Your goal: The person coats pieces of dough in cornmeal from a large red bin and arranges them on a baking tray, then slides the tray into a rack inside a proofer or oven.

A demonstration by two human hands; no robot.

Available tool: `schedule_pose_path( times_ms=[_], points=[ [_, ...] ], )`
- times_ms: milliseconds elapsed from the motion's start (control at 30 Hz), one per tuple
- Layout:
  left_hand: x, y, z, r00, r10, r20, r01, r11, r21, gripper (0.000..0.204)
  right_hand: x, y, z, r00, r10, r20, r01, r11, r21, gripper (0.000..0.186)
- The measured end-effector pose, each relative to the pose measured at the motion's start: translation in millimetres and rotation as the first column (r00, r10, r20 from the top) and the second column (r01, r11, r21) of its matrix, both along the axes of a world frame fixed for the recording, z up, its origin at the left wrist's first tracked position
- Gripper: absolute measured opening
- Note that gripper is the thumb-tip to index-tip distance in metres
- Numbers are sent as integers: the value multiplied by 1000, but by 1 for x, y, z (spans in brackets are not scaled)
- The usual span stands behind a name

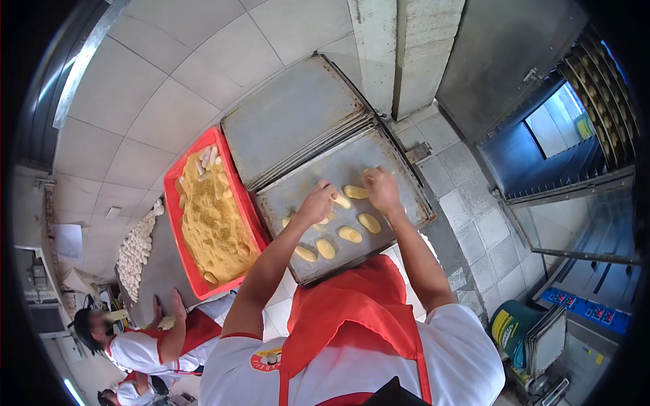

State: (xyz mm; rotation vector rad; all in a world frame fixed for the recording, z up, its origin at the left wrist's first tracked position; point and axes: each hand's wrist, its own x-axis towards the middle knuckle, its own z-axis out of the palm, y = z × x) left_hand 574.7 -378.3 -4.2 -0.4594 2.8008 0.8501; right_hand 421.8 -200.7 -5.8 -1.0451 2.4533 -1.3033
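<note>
Several oval dough pieces dusted with yellow meal, one of them a dough piece (369, 223) near the right side, lie on a worn metal baking tray (399, 233) before me. My left hand (318, 204) is closed over the tray, its fingertips on a tilted dough piece (342, 201). To its right, my right hand (383, 189) hovers low with curled fingers, beside a dough piece (357, 192) lying on the tray. Whatever its fingers may hold is hidden. My left forearm and hand partly cover a few dough pieces on the left.
Stacked baking trays (291, 115) stand behind the working tray. On the left sits a red bin (254, 213) of yellow meal with dough pieces in it. Small white dough balls (139, 250) cover part of the table beyond. A co-worker's hands (177, 308) are at lower left. An oven-like cabinet (555, 155) stands open right.
</note>
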Motion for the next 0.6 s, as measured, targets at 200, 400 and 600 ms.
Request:
schedule_pose_path(
  times_ms=[200,400,600],
  points=[
    [12,-5,15,957,-167,-239,143,983,-114,15,18,-24,-25,992,78,-102,-52,970,239,14],
    [64,-18,-2,966,-118,-229,83,984,-158,25,21,-27,-12,941,301,-155,-227,901,369,16],
    [88,-9,-10,939,65,-337,-137,972,-193,30,52,-55,1,937,350,1,-327,875,356,10]
  ],
)
